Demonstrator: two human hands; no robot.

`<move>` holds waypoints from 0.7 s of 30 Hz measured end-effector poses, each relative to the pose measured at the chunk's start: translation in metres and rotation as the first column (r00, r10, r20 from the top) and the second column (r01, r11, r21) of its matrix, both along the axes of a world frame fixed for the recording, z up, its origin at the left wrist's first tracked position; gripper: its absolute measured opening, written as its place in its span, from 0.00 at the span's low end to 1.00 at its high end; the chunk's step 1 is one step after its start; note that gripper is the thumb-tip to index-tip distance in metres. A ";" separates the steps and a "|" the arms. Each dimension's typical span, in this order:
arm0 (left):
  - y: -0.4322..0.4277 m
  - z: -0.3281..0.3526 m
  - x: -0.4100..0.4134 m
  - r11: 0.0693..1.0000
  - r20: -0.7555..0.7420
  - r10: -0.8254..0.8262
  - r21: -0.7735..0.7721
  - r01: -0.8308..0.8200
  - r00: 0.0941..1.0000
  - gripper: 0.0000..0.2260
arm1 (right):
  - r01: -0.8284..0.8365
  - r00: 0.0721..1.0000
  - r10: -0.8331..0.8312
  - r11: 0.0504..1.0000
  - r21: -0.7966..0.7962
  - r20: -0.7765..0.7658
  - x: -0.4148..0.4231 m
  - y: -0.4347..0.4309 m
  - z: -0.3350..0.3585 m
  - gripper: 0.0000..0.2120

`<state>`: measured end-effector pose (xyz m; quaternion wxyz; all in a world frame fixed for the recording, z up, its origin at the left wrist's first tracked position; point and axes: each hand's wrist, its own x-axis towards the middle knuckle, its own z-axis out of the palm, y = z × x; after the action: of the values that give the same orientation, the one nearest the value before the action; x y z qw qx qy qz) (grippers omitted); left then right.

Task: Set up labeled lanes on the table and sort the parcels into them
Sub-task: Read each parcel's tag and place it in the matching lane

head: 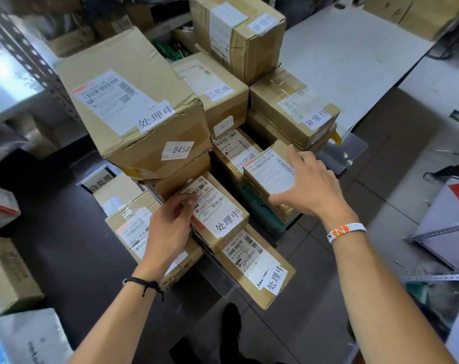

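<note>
Cardboard parcels with shipping labels and white handwritten tags are stacked on a dark table [73, 253]. My left hand [168, 227] rests with curled fingers on the left edge of a small tagged box [218, 211] in the front stack. My right hand [310, 187] spans a small labelled box [270, 174] to the right, thumb at its near side and fingers at its far corner. A large box marked 0450 [133, 106] tops the left stack. A standing lane sign [99, 181] peeks out beside it.
More tagged boxes [236, 35] rise behind, one at the back right [294, 106] next to a white tabletop [354, 61]. A metal shelf upright [26, 48] stands at left. Parcels and bags [7, 271] line the left edge. Tiled floor and my shoes [231, 327] lie below.
</note>
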<state>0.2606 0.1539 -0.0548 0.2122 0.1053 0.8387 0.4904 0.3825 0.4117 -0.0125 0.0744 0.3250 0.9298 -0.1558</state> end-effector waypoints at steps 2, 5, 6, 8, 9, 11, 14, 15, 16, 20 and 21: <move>0.000 0.001 0.000 1.000 0.006 -0.003 0.003 0.003 1.000 0.09 | -0.012 1.000 0.012 1.000 -0.002 0.025 -0.005 0.004 -0.005 0.60; -0.001 0.000 0.000 1.000 0.026 0.004 0.013 -0.005 1.000 0.09 | -0.043 0.998 0.045 0.998 -0.050 0.051 -0.008 0.006 -0.019 0.59; -0.001 0.000 -0.001 1.000 0.032 0.007 0.014 -0.007 0.999 0.09 | -0.041 0.998 0.045 0.996 -0.073 0.052 -0.008 0.006 -0.024 0.59; -0.001 0.000 -0.001 1.000 0.033 0.001 0.014 -0.002 0.999 0.09 | -0.014 0.999 0.019 0.992 -0.125 0.039 -0.007 0.006 -0.034 0.60; -0.001 -0.001 -0.001 1.000 0.028 -0.003 0.013 0.002 1.000 0.09 | 0.000 1.000 0.005 0.989 -0.146 0.029 -0.006 0.007 -0.037 0.60; -0.001 -0.001 -0.001 1.000 0.022 -0.001 0.009 0.001 1.000 0.09 | 0.007 1.000 -0.005 0.987 -0.161 0.013 -0.004 0.008 -0.043 0.61; 0.000 -0.001 -0.001 1.000 0.019 0.002 -0.005 -0.002 1.000 0.09 | 0.011 1.000 -0.011 0.985 -0.174 0.000 -0.003 0.012 -0.047 0.62; 0.000 -0.001 -0.001 1.000 0.018 0.001 -0.008 -0.001 1.000 0.09 | 0.012 1.000 -0.014 0.984 -0.180 -0.006 -0.003 0.012 -0.048 0.62; 0.000 -0.001 -0.001 1.000 0.019 0.000 -0.008 0.000 1.000 0.09 | 0.011 1.000 -0.014 0.983 -0.185 -0.013 -0.003 0.012 -0.048 0.62; -0.001 0.000 -0.003 1.000 0.028 -0.012 -0.013 0.013 1.000 0.09 | -0.003 0.995 -0.012 0.988 -0.153 -0.097 -0.001 0.008 -0.048 0.62; -0.002 0.001 -0.004 1.000 0.032 -0.017 -0.017 0.017 0.999 0.09 | -0.011 0.992 -0.005 0.992 -0.127 -0.128 -0.001 0.006 -0.046 0.61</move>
<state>0.2568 0.1521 -0.0543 0.2307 0.1025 0.8385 0.4829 0.3814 0.4174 -0.0581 0.0352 0.3074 0.9214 -0.2353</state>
